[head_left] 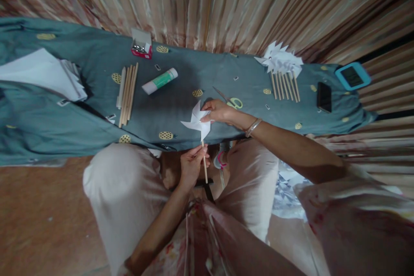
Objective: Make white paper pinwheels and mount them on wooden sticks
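Observation:
A white paper pinwheel [196,120] on a thin wooden stick [205,170] is held between my hands, over the front edge of the table. My left hand [191,163] is closed round the stick just below the paper blades. With thumb and fingers, my right hand [216,111] pinches the pinwheel near its middle, where a small shiny pin head shows. Behind my right hand lie scissors [235,102] with pale green handles. To the left are a glue stick [160,81] with a green label and a bundle of wooden sticks [128,95].
Finished pinwheels [281,61] lie in a row at the right, near a black phone [324,97] and a blue-framed device [353,76]. A red box of metal pins [141,47] stands at the back. White paper sheets [42,73] are stacked left on the green cloth [181,64].

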`<control>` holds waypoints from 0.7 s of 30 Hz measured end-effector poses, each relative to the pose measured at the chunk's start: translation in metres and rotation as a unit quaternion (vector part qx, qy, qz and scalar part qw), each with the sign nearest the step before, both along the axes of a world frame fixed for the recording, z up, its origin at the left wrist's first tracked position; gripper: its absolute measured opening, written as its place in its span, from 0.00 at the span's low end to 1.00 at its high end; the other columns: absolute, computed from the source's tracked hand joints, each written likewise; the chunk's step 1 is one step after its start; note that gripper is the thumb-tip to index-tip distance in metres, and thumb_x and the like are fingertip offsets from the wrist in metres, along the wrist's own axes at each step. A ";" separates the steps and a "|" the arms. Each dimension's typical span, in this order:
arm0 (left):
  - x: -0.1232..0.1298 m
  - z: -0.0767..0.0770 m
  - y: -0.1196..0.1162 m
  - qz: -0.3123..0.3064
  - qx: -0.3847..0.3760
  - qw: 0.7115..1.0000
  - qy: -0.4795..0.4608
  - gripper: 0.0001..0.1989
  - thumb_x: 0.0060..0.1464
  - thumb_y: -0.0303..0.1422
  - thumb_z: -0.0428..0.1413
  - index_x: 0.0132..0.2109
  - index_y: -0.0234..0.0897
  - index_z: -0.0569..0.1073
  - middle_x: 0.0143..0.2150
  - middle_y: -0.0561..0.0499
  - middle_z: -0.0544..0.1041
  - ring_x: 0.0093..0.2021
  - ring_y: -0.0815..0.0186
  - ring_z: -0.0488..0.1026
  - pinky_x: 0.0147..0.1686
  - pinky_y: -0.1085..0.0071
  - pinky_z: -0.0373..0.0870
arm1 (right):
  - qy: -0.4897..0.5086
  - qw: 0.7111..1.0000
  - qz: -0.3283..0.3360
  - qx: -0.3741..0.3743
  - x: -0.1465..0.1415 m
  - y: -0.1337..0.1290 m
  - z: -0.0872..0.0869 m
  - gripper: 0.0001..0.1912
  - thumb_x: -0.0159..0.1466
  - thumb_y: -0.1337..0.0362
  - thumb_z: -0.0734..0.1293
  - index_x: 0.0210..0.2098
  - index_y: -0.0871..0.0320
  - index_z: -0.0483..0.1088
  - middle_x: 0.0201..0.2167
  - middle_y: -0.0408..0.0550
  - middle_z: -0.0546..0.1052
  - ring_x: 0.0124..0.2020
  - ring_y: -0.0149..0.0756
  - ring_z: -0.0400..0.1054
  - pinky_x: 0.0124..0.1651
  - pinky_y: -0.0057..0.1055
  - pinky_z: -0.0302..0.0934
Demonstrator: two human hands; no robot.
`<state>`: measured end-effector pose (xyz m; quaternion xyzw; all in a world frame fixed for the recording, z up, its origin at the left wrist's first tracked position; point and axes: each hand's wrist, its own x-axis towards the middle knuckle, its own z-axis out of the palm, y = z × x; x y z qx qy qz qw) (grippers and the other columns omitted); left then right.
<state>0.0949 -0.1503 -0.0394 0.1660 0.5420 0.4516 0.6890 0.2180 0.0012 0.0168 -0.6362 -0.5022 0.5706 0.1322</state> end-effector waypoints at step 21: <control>-0.001 -0.001 0.000 0.005 -0.030 1.000 -0.004 0.27 0.31 0.47 0.71 0.36 0.30 0.82 0.20 0.54 0.75 0.14 0.74 0.66 0.16 0.76 0.63 | 0.003 1.000 0.014 0.007 0.000 0.000 -0.001 0.11 0.46 0.79 0.73 0.24 0.59 0.71 0.21 0.39 0.74 0.25 0.29 0.68 0.27 0.23 0.63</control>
